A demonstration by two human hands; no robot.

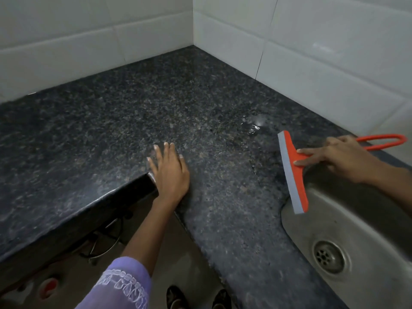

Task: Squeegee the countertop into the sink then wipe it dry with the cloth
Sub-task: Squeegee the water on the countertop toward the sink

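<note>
Holding the squeegee (293,172) by its handle at the sink (365,221) rim, the right hand (341,158) should reach past the puddle (254,126), pressing evenly; left hand (170,169) fingers lie spread flat on the worktop (133,112); no cloth visible

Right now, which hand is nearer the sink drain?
Right. The right hand holds the squeegee at the sink's far rim, above the drain; the left hand lies flat on the countertop, farther left.

Head view looks steeply down (close) at countertop (156,103).
</note>
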